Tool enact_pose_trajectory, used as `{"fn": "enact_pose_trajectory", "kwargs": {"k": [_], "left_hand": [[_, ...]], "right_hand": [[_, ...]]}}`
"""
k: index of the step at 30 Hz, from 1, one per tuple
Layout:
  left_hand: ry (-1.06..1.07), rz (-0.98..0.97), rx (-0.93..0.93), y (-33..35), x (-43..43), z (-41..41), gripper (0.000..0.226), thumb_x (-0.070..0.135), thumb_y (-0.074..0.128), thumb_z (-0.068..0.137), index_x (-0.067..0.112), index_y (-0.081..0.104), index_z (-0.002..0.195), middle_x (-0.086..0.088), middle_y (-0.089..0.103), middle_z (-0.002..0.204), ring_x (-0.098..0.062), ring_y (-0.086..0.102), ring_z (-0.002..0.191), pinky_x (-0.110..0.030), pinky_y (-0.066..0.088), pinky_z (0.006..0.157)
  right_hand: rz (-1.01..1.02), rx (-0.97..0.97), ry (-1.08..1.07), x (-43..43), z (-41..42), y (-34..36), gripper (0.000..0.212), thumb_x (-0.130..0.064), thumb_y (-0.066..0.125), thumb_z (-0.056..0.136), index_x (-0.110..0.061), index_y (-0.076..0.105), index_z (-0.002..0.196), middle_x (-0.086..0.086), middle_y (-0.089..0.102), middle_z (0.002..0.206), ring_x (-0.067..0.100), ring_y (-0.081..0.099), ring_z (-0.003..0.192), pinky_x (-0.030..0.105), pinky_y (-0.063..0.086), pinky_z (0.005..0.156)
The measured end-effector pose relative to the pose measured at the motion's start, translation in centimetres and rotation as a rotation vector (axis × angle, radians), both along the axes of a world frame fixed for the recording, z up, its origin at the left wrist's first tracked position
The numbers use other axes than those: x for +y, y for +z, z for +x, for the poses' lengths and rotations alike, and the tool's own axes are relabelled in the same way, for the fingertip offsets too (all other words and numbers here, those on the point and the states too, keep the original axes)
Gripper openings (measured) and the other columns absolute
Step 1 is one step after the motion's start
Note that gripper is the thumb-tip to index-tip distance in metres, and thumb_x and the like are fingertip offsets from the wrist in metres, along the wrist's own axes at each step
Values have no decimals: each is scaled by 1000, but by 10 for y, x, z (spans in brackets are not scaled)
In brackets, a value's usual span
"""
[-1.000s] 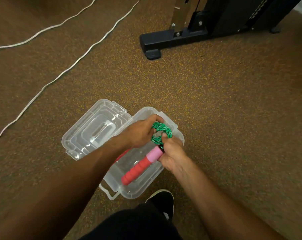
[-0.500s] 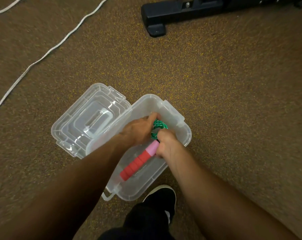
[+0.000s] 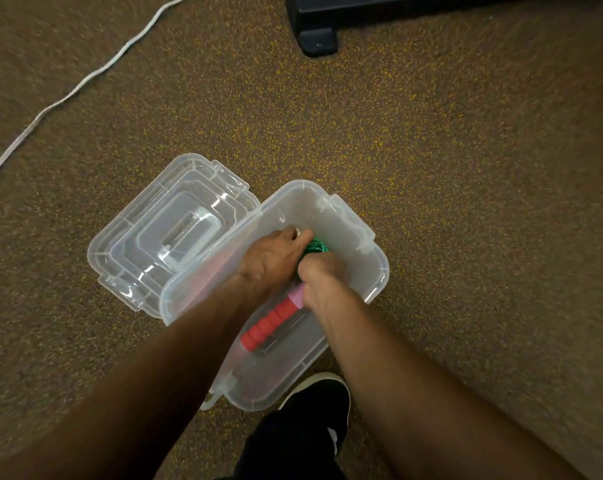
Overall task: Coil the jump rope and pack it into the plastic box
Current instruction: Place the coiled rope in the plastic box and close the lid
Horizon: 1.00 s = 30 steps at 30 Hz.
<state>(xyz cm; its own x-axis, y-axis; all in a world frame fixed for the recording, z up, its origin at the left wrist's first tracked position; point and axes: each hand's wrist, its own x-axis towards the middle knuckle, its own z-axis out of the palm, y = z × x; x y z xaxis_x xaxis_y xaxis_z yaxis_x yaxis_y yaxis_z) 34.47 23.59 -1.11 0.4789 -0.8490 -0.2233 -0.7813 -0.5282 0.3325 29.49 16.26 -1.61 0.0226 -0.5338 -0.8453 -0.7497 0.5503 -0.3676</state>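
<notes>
Clear plastic is showing everywhere in the head view: the plastic box (image 3: 369,258) is sitting open on the speckled brown carpet (image 3: 466,168), and its lid (image 3: 161,237) is lying flat beside it on the left, touching the box's long edge. Both hands are reaching down inside the box. The left hand (image 3: 272,261) is closing its fingers over the coiled green rope (image 3: 315,247), of which only a small patch is peeking out between the two hands at the far end of the box. The right hand (image 3: 322,282) is wrapping tightly around the pink end of the jump rope's handle (image 3: 272,322), just beside the coil; the red ribbed part of that handle is slanting down toward the box's near end, inside the walls. Whether the coil is already touching the box floor cannot be told, since the hands are covering it.

A black shoe (image 3: 322,396) is standing just beside the box's near corner. A white cord (image 3: 68,95) is trailing across the carpet at upper left, well apart from the box, and a black machine base (image 3: 317,32) is sitting at the top edge.
</notes>
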Motion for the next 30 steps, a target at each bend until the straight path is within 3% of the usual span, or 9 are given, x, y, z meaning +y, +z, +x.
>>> {"fn": "enact_pose_trajectory", "kwargs": {"k": [3, 6, 8, 11, 15, 19, 23, 26, 30], "left_hand": [[51, -4, 23, 7, -1, 1, 44, 26, 66, 79, 18, 42, 115, -13, 60, 104, -35, 64, 88, -40, 51, 64], [94, -19, 60, 11, -3, 0, 31, 26, 60, 88, 18, 43, 113, -13, 61, 108, -34, 65, 89, -39, 52, 66], [145, -49, 85, 14, -1, -4, 22, 26, 52, 96, 16, 46, 114, -13, 62, 113, -33, 64, 94, -39, 51, 70], [204, -70, 78, 32, 7, -10, 25, 27, 51, 97, 16, 49, 119, -12, 62, 118, -32, 64, 98, -40, 52, 75], [333, -138, 67, 80, 19, -18, 22, 33, 50, 94, 26, 51, 115, -4, 67, 115, -30, 65, 97, -40, 53, 78], [370, -253, 45, 134, 37, -10, 15, 35, 54, 91, 31, 59, 104, 10, 73, 100, -21, 68, 91, -33, 51, 75], [394, -330, 250, 161, 56, 5, 2, 33, 59, 92, 31, 60, 93, 11, 72, 87, -14, 70, 73, -37, 54, 76], [467, -366, 352, 156, 65, 18, 5, 33, 60, 92, 30, 60, 89, 14, 69, 79, -7, 71, 63, -40, 56, 75], [546, -367, 382, 139, 73, 41, 4, 33, 60, 92, 31, 60, 88, 12, 70, 80, -7, 70, 64, -41, 55, 75]], "right_hand": [[-58, 27, 106, 4, -3, -16, 70, -22, 57, 62, -3, 50, 130, 16, 59, 128, 39, 68, 92, 54, 62, 71], [-107, -33, 107, 11, -5, 13, 70, -26, 58, 79, -9, 34, 142, 10, 41, 145, 40, 56, 116, 55, 58, 85], [-151, -25, 167, 13, -11, 24, 66, -32, 54, 86, -11, 32, 145, 11, 38, 146, 39, 53, 121, 55, 56, 90], [-175, -63, 297, 10, -21, 49, 50, -26, 53, 86, -8, 50, 133, 15, 55, 131, 38, 63, 106, 53, 60, 83], [-105, -308, 362, 3, -33, 106, 33, -11, 45, 91, -18, 59, 120, 9, 68, 114, 31, 67, 101, 50, 59, 86], [68, -492, 535, -9, -45, 159, 18, -20, 52, 102, -19, 63, 116, -3, 68, 96, 11, 65, 84, 29, 53, 69], [24, -495, 776, -25, -47, 179, 18, -30, 57, 100, -21, 64, 113, 2, 71, 105, 16, 66, 90, 35, 53, 81], [-29, -477, 865, -36, -38, 185, 14, -30, 58, 99, -25, 64, 111, -1, 71, 104, 16, 67, 91, 40, 53, 87], [-148, -469, 1026, -48, -16, 179, 9, -31, 59, 98, -29, 64, 106, -3, 72, 102, 11, 64, 81, 31, 49, 74]]}}
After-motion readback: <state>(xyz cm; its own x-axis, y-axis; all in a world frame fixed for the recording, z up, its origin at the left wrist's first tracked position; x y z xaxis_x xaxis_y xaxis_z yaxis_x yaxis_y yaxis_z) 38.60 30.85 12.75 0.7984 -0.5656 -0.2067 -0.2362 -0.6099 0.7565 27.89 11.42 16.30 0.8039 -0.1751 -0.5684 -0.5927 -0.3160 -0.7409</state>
